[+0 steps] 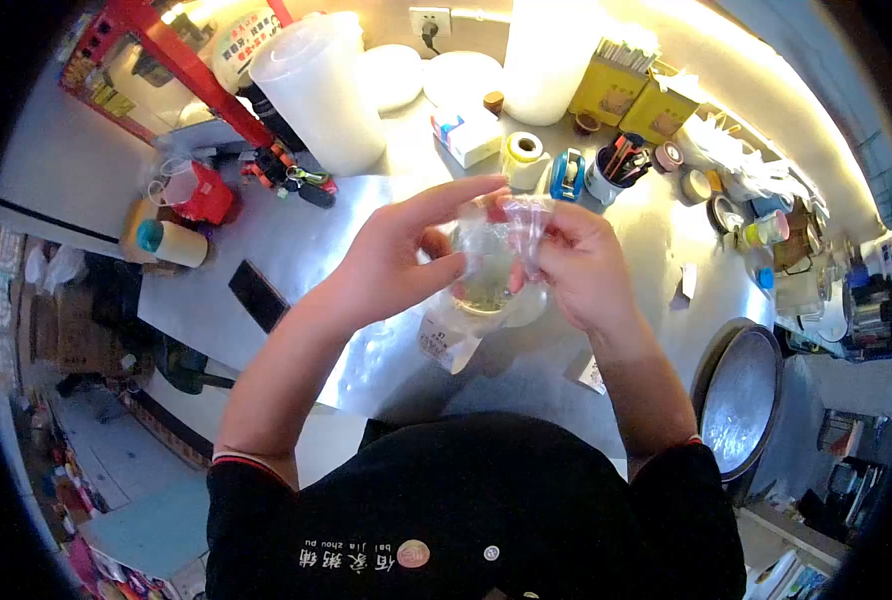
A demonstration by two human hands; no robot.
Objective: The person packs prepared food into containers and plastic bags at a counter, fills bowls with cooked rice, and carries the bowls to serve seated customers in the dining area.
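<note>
A clear plastic bag [529, 222] is bunched at its top in my right hand [581, 262], whose fingers are closed on it. My left hand [396, 250] is on the other side of the bag, with the index finger stretched over its top and the thumb apart below. Inside or behind the plastic shows a round, see-through container [483, 295] with a pale yellow-green tint; its contents cannot be made out. Just below it is a white printed slip [448, 342], partly covered by the plastic.
Along the back of the metal table [386, 350] are a tall white bucket [321, 100], a tissue box [468, 137], a label roll [524, 155], a blue tape dispenser [567, 175] and a pen cup [606, 182]. A phone [259, 295] lies left. A round metal pan [741, 400] stands right.
</note>
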